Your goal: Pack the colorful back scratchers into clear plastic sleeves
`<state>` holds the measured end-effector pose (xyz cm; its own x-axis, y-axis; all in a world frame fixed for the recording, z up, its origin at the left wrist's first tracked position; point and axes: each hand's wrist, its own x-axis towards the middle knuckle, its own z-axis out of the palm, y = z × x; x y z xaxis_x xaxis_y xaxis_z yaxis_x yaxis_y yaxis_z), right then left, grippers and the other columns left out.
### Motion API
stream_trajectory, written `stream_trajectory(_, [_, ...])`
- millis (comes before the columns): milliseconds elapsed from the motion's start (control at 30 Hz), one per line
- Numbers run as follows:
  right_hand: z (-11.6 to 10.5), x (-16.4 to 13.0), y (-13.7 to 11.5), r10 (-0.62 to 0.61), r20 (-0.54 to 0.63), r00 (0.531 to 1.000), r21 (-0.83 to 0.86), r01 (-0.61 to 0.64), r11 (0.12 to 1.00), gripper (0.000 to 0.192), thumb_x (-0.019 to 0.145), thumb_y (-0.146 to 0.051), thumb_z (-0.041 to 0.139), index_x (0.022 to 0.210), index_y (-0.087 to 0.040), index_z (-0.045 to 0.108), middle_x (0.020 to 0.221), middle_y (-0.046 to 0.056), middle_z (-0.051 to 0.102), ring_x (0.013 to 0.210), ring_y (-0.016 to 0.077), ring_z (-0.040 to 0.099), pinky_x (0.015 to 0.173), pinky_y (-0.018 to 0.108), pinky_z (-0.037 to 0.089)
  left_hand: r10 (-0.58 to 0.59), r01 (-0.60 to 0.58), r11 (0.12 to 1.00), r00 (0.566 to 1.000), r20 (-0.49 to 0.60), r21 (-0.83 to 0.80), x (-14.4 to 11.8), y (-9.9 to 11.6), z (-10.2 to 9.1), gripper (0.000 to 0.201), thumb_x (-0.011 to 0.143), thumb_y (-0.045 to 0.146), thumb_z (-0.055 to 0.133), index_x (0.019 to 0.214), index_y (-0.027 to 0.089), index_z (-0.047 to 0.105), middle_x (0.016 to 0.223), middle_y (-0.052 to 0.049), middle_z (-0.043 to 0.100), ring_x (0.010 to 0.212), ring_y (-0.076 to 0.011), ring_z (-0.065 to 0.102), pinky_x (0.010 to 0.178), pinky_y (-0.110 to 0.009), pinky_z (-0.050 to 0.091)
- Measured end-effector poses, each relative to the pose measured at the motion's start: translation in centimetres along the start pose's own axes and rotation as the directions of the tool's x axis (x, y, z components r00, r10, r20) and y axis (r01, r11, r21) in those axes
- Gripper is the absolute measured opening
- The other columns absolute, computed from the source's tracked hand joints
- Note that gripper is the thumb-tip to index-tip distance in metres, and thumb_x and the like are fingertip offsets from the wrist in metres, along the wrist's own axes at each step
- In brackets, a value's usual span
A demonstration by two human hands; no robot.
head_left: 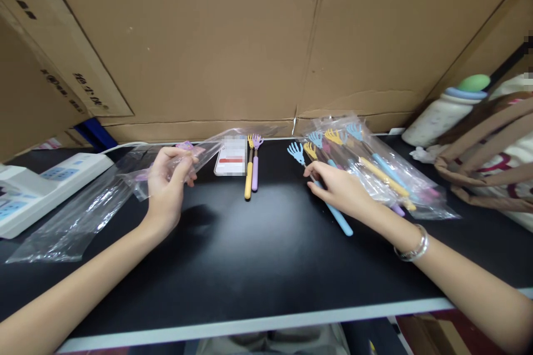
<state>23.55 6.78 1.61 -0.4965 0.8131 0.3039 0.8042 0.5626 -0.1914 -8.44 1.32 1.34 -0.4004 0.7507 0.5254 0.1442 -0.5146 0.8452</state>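
Observation:
My left hand (169, 183) pinches a clear plastic bag (216, 138), part of which stretches toward the middle of the table. Between thumb and fingers of my right hand (333, 186) is a blue back scratcher (339, 219), its claw end (296, 152) pointing away from me. Beside that hand, a clear bag (433, 211) holds several blue, yellow and pink back scratchers. Side by side in the middle lie a yellow back scratcher (249, 180) and a purple back scratcher (255, 172). A white card (230, 158) with a red stripe sits just left of them.
A white power strip (62, 175) lies at the left, with another clear bag (79, 227) in front of it. Cardboard (208, 39) walls the back. At the right stand a white bottle (441, 116) and a bag with brown straps (478, 155). The black table's pale edge (258, 324) runs nearest me.

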Motion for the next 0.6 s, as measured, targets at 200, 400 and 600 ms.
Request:
stream_trajectory(200, [0.5,-0.1,0.0,-0.049,0.061,0.997,-0.048,0.052,0.998,0.007,0.083,-0.024,0.052,0.089,-0.024,0.056,0.083,0.001,0.063,0.072,0.0178,0.059,0.057,0.027,0.035,0.042,-0.048,0.997,0.994,0.096,0.058,-0.5,-0.4,0.0,0.015,0.078,0.029,0.067,0.08,0.02,0.056,0.07,0.002,0.058,0.051,-0.0078,0.049,0.045,-0.018,0.041])
stream_trajectory(400, [-0.2,0.5,0.4,-0.035,-0.068,0.997,0.068,0.04,0.997,0.013,0.087,-0.031,0.052,0.097,-0.023,0.055,0.083,0.004,0.061,0.083,0.0225,0.055,0.07,0.032,0.043,0.03,-0.053,0.994,0.973,0.227,0.096,-1.4,0.5,0.4,0.014,0.081,0.029,0.064,0.08,0.019,0.055,0.073,0.001,0.059,0.055,-0.0085,0.052,0.05,-0.018,0.045])
stream_trajectory(600, [-0.1,1.5,2.0,0.094,-0.283,0.955,0.275,-0.014,0.961,0.041,0.082,-0.036,0.057,0.119,-0.021,0.047,0.111,0.011,0.058,0.112,0.0293,0.047,0.096,0.047,0.038,-0.139,0.151,0.988,0.947,0.289,-0.022,-1.3,0.8,1.0,0.018,0.078,0.031,0.064,0.075,0.018,0.052,0.066,0.002,0.057,0.046,-0.0076,0.05,0.043,-0.019,0.044])
